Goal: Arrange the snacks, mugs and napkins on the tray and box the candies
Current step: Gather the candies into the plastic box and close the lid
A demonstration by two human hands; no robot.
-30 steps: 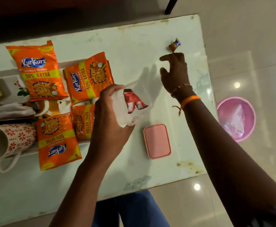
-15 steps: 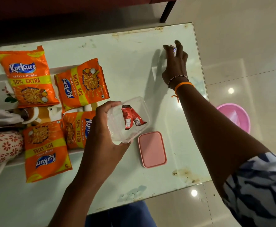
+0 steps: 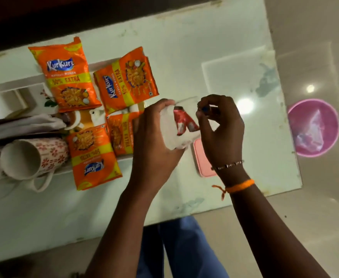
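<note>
Above the middle of the pale desk (image 3: 214,47) the left hand (image 3: 154,141) holds a clear plastic box (image 3: 176,137) tilted, its fingers wrapped around the near side and the thumb on the rim. Inside the box lie two red candies (image 3: 184,123), side by side. The right hand (image 3: 221,129) is just beside the open mouth of the box, with the fingers (image 3: 214,103) curled close together, and thumb and forefinger pinch a small candy (image 3: 204,109) with a blue part; it is too small and blurred to tell more. The other fingers of this hand are bent inward and touch nothing that I can see. Under the right wrist a pink lid (image 3: 201,163) lies flat on the desk, partly hidden. At the left stands a white tray (image 3: 10,85) that carries four orange snack packets (image 3: 68,77), folded napkins (image 3: 24,125) and patterned mugs (image 3: 30,159) lying on their sides. On the floor at the right is a pink bin (image 3: 313,127).
</note>
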